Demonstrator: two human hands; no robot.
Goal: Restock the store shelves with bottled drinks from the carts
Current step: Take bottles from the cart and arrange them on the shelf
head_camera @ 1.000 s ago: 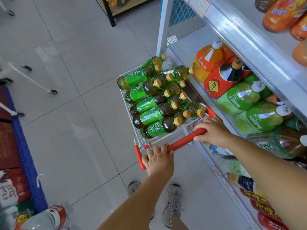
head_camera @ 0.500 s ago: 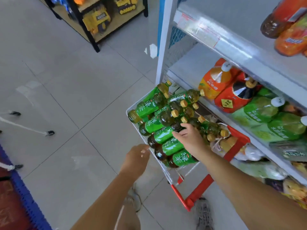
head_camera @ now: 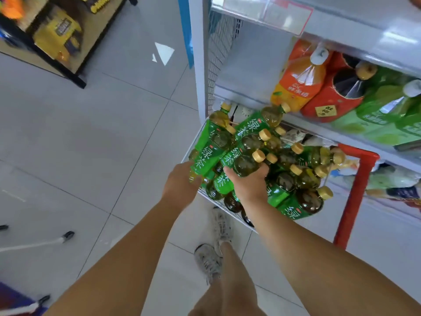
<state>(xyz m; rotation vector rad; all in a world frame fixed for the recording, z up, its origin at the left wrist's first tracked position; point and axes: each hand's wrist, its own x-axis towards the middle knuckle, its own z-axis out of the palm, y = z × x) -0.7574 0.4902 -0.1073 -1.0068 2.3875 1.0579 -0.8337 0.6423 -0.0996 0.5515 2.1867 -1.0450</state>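
1. At the end of the white shelf [head_camera: 250, 71], I stand over the wire cart [head_camera: 191, 144], which is parked right against the shelf's lower edge with its red handle [head_camera: 355, 190] to my right.
2. The cart is piled with green tea bottles [head_camera: 303, 201], green labels and tan caps, lying on their sides and criss-crossed over one another.
3. My right hand [head_camera: 248, 185] is wrapped round the shoulder of one green tea bottle [head_camera: 245, 164] near the top of the pile. My thumb is on the near side, my fingers curl over the far side, and its cap points up and to the right.
4. My left hand [head_camera: 180, 182] is at the base of a second bottle [head_camera: 206, 153] at the cart's left rim. The fingers are tucked out of sight under the bottle, so I cannot tell whether they grip it or only touch it.
5. The two bottles lie side by side, touching, both tilted with caps away from me.
6. On the shelf above the cart stand large bottles: an orange one [head_camera: 296, 83], a red one [head_camera: 335, 94], then green ones [head_camera: 385, 110].
7. My grey shoes [head_camera: 209, 263] are on the pale tiled floor [head_camera: 91, 144] just behind the cart.
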